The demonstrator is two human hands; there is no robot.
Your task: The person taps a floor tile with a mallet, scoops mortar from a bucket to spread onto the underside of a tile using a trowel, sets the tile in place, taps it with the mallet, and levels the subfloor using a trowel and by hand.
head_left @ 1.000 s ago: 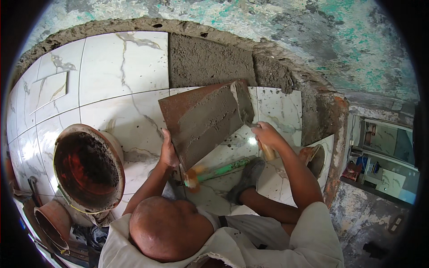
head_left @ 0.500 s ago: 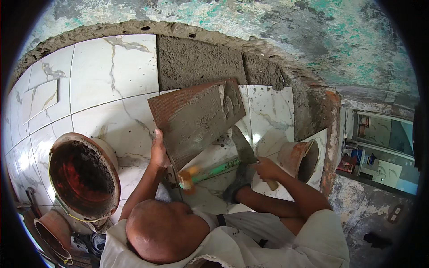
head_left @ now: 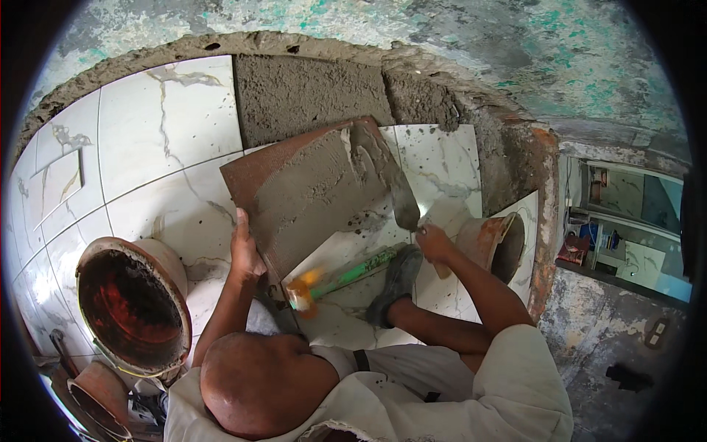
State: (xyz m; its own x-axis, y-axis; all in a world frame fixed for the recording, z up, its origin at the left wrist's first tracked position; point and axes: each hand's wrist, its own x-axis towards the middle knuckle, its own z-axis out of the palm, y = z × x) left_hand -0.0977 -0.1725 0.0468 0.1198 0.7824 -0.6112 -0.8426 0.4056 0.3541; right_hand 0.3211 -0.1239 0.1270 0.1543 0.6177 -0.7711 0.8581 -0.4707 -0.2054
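My left hand (head_left: 247, 249) grips the near left edge of a tile (head_left: 269, 160), whose reddish-brown underside faces up and is largely coated with wet grey mortar. The tile is tilted, its far edge beside the mortar bed (head_left: 309, 94). In my right hand (head_left: 436, 244) is a trowel (head_left: 403, 200), its smeared blade at the tile's right edge. A thick ridge of mortar lies near that edge. Below the tile a mallet (head_left: 361, 271) with a green handle and an orange-yellow head rests on the laid white marbled tiles (head_left: 169, 118).
A mortar-crusted bucket (head_left: 132, 306) stands at the left, a smaller one (head_left: 92, 398) behind it at lower left. Another bucket (head_left: 504, 247) lies tipped at the right. A loose tile piece (head_left: 57, 188) sits far left. A rough, peeling wall (head_left: 471, 44) runs along the far side.
The trowel blade has swung up against the tile's right edge, its tip now higher. The tile and both hands appear slightly further left and up as the view shifts.
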